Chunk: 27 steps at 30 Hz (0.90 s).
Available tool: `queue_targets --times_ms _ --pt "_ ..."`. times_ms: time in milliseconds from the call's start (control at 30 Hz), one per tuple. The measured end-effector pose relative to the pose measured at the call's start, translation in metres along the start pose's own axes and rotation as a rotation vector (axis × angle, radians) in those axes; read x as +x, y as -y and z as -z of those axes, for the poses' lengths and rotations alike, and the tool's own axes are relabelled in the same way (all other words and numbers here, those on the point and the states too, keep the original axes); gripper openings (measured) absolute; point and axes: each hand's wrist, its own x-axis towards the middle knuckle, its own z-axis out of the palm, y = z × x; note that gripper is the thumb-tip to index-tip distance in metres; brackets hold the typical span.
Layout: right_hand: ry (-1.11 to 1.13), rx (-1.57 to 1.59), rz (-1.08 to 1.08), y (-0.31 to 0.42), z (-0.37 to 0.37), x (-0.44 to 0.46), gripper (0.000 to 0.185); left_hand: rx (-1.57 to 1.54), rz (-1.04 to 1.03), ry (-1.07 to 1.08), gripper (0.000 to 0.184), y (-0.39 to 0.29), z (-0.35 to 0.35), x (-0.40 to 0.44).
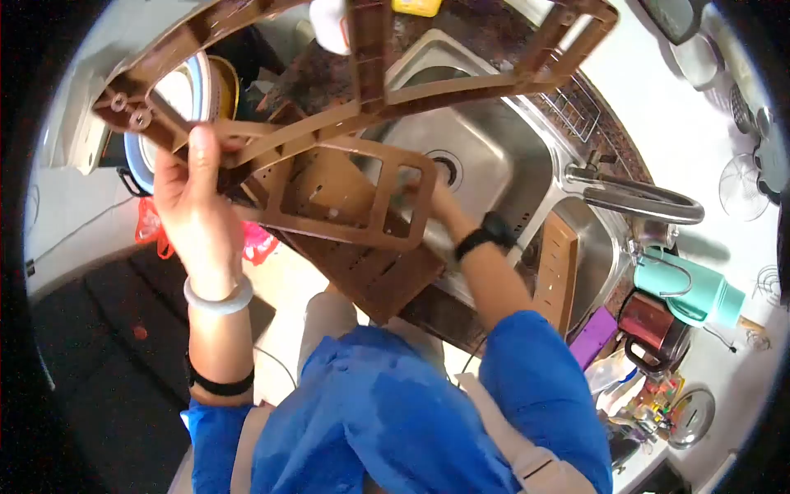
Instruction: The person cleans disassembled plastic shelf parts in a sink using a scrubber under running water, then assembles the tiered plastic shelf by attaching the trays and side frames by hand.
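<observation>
At left, holding up the left hand (196, 189) with thumb upright, fingers curled snugly round the lower left of a ribbed brown plastic rack (369, 74), spanning the frame from upper left to upper right! Into the centre now, past a slotted, round-cornered brown panel (381, 198), above a flat perforated brown board (378, 284). Reaching forward at its edge with the right hand (444, 207), partly behind the panel; impossible to tell the spread or hold of its fingers. Onward to a shiny steel sink (502, 148), a brown slat (556, 267) inside the second basin (594, 239), a curved chrome tap (685, 210) and, far right, a smooth turquoise jug (690, 288).
</observation>
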Motion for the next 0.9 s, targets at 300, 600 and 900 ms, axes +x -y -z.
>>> queue_targets --times_ms 300,600,900 --pt "-0.569 -0.246 -0.391 0.007 0.130 -0.060 0.015 -0.014 -0.003 -0.012 0.018 -0.002 -0.013 -0.001" --pt "-1.251 0.735 -0.398 -0.066 0.227 -0.192 0.024 0.125 0.103 0.074 0.029 -0.004 -0.021 -0.004" --pt "-0.904 0.971 -0.293 -0.081 0.294 -0.129 0.025 0.160 0.153 0.172 0.022 -0.004 -0.016 -0.020"
